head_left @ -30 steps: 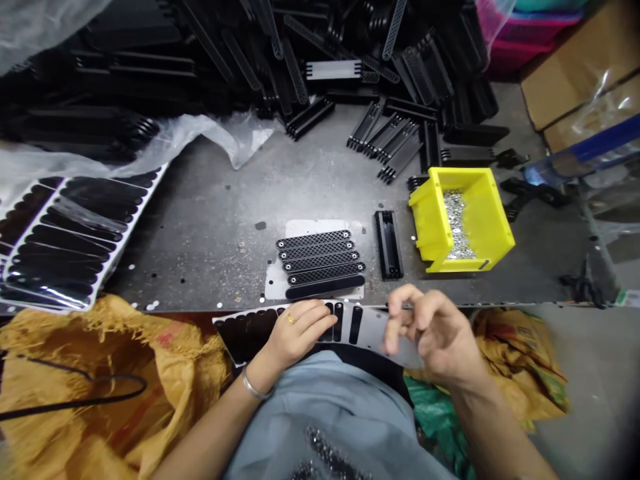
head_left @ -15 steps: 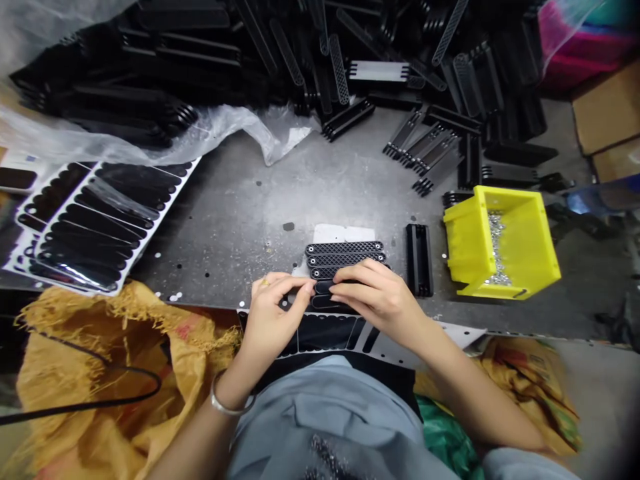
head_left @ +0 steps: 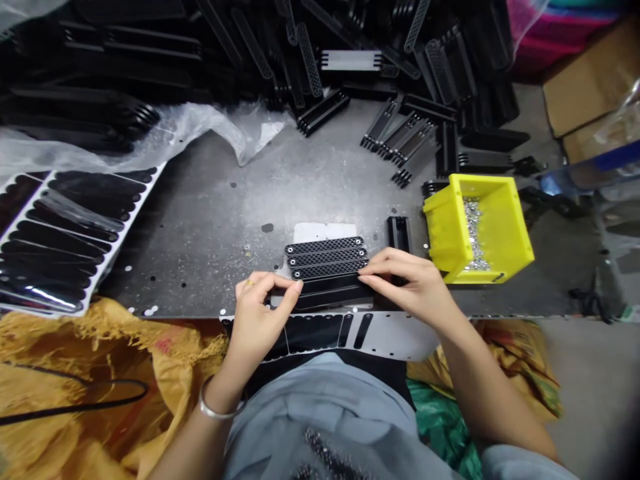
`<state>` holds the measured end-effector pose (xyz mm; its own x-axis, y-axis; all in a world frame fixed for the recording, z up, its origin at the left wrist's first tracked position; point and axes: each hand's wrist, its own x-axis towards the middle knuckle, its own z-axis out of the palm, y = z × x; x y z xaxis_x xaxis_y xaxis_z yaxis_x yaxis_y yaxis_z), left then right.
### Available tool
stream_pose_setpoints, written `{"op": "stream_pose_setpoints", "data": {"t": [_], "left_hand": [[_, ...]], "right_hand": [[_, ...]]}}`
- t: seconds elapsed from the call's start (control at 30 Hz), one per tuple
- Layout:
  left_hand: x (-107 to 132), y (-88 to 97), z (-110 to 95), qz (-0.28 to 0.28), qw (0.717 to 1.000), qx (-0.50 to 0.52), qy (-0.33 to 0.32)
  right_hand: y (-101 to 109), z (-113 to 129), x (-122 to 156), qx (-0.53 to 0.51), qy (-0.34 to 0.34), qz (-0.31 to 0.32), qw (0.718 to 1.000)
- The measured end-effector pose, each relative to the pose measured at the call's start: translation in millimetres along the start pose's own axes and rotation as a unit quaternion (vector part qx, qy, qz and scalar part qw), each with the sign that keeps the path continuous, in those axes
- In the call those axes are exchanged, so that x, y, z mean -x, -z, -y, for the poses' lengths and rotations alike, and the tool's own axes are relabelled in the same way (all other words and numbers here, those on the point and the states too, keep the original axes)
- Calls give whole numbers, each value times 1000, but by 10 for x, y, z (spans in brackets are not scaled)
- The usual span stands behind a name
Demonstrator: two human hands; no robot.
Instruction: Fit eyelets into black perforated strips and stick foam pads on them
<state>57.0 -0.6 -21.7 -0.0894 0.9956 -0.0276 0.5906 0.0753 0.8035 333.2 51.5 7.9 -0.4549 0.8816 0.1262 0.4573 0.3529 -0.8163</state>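
Just above the bench's front edge lies a black hinged piece of parallel bars [head_left: 327, 257], its upper bars textured, with round silver ends. A smooth thin black strip [head_left: 331, 283] lies along one of its lower bars. My left hand [head_left: 263, 307] pinches the left end of this strip between thumb and forefinger. At the other end, the fingertips of my right hand [head_left: 407, 280] are closed on it. Whether the strip is stuck down cannot be seen. A sheet of black strips [head_left: 320, 335] on white backing lies below my hands, partly bare.
To the right stands a yellow bin [head_left: 507, 227] of small silver parts. A folded black piece [head_left: 399, 237] is behind my right hand. More strip sheets [head_left: 70, 233] lie left. Black pieces [head_left: 400, 140] are heaped at the back beside clear plastic film [head_left: 200, 127].
My right hand has moved away from my left, out to the right end of the strip. My left hand stays at the left end. The camera view has shifted to the right.
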Motion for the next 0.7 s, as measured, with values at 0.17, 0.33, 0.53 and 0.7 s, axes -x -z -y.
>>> {"op": "stream_pose_setpoints", "data": {"t": [0.17,0.33,0.53,0.7], "left_hand": [[-35,18,-5,2,1000,-12,-8],[101,-1,-41,-76,990,-57,-106],[462,-289,194,-31,931,-34,-363],[468,-472,405,-60,915,-39,-397]], "right_hand": [[-6,-61,3,-8,33,0,999],[-123,78,334,110,70,-110,985],[-649,170,711,186,113,-50,975],[-780,78,693,238,171,-43,955]]}}
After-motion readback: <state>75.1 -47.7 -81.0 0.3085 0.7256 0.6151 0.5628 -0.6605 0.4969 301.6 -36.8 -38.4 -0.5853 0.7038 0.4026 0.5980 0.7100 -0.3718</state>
